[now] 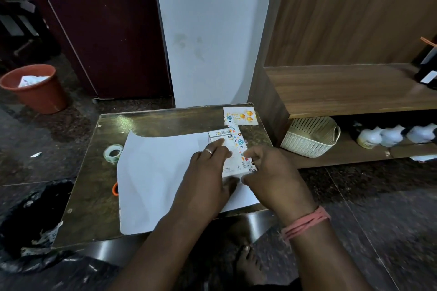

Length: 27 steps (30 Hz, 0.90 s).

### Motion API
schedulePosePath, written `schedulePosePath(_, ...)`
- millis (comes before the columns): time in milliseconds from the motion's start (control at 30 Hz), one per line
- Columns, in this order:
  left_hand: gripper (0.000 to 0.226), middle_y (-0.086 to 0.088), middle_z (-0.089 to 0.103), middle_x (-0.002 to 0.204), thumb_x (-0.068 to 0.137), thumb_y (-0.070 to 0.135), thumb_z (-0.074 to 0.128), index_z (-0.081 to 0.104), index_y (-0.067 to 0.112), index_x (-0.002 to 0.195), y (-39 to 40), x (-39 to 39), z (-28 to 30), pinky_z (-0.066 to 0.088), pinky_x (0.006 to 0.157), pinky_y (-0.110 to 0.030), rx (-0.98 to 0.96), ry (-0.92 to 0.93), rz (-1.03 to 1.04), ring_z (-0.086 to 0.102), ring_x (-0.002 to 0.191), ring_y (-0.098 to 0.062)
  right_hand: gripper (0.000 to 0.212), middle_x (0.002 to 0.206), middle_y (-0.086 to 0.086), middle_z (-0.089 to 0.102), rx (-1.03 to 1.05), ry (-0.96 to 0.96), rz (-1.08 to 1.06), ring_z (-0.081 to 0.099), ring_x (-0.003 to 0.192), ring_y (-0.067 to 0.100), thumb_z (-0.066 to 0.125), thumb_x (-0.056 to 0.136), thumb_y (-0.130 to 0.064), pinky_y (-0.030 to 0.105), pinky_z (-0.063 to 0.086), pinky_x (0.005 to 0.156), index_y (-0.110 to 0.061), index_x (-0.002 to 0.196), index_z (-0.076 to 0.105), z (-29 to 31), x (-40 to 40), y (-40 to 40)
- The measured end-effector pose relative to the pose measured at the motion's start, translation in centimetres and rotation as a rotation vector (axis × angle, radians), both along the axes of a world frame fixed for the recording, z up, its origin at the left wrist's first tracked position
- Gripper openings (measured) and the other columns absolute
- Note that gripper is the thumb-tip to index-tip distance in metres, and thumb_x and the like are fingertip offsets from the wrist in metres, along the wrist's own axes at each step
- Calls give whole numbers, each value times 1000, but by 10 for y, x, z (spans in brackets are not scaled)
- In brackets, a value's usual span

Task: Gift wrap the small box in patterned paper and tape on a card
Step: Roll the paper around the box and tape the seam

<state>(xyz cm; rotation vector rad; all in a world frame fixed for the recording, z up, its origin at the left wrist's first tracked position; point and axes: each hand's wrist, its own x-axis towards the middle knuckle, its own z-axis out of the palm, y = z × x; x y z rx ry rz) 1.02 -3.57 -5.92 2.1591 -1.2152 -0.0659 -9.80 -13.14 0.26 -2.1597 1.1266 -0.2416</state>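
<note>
While the small box (225,149) lies right of centre in the frame on the white back of the patterned paper (160,172), its long axis runs from lower right up toward the upper left, printed end pointing away. The left hand (208,172) presses straight fingers on its top; the right hand (272,172) pinches the folded patterned edge against its right side. Above it, the card (240,116) rests at the tabletop (94,184) corner; a tape roll (113,153) sits left.
</note>
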Motion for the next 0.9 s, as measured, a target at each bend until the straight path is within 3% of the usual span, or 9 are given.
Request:
schedulePosePath(133,72,8,47,152,84,31,79,45,34,148,-3,-2,8,44,101,-32,38,-30,20,49,121,-24,73,126,-2,69,-40,-218,-82,64,118,16,49,71,-2,38,53,100,-30,139,53,-12,-4,11)
schedulePosePath(267,103,3,43,156,89,32,72,0,48,161,-4,-4,13,51,94,-40,149,-97,-3,52,116,-28,79,138,17,59,-92,-288,-134,62,123,30,43,79,7,46,51,103,-19,153,40,-13,-8,30)
schedulePosePath(333,107,-2,42,157,90,30,70,-9,51,159,-6,-6,16,54,90,-42,197,-133,-16,54,117,-30,79,133,23,60,-152,-250,-133,64,116,34,44,84,12,46,51,101,-16,157,35,-10,-11,38)
schedulePosePath(467,101,-7,36,160,91,33,69,-2,52,160,-13,-5,28,54,88,-40,304,-160,-27,54,122,-32,81,137,13,60,-227,-123,-120,62,117,25,48,96,2,28,45,96,-24,162,10,-4,-20,52)
schedulePosePath(500,97,-8,33,163,92,33,69,2,51,160,-13,-6,30,54,92,-40,332,-153,-29,54,125,-33,82,134,14,63,-250,-143,-119,64,113,26,51,95,4,28,46,93,-22,162,12,-2,-21,57)
schedulePosePath(567,95,-9,29,165,92,32,70,7,49,161,-12,-8,34,53,95,-39,370,-137,-26,55,127,-35,84,119,17,71,-392,-196,-123,71,98,29,67,81,10,32,53,83,-9,156,33,-8,-21,61)
schedulePosePath(633,107,-9,34,162,88,27,75,-1,48,161,-13,-9,36,54,87,-37,389,-126,-20,62,118,-35,85,102,17,75,-517,-151,-121,73,81,29,76,67,11,32,58,70,-4,147,50,-19,-22,55)
schedulePosePath(733,127,-10,37,158,81,18,83,-13,47,160,-18,-10,44,53,78,-37,411,-107,-19,66,109,-37,70,102,15,74,-432,-165,-45,72,85,29,58,82,10,37,59,76,-11,149,48,-19,-22,46)
schedulePosePath(900,101,-8,26,167,84,22,81,19,36,163,-20,-14,46,52,98,-40,479,-112,19,59,125,-39,62,104,11,72,-372,-156,13,69,94,29,47,88,7,37,53,76,-18,144,49,-16,-23,42)
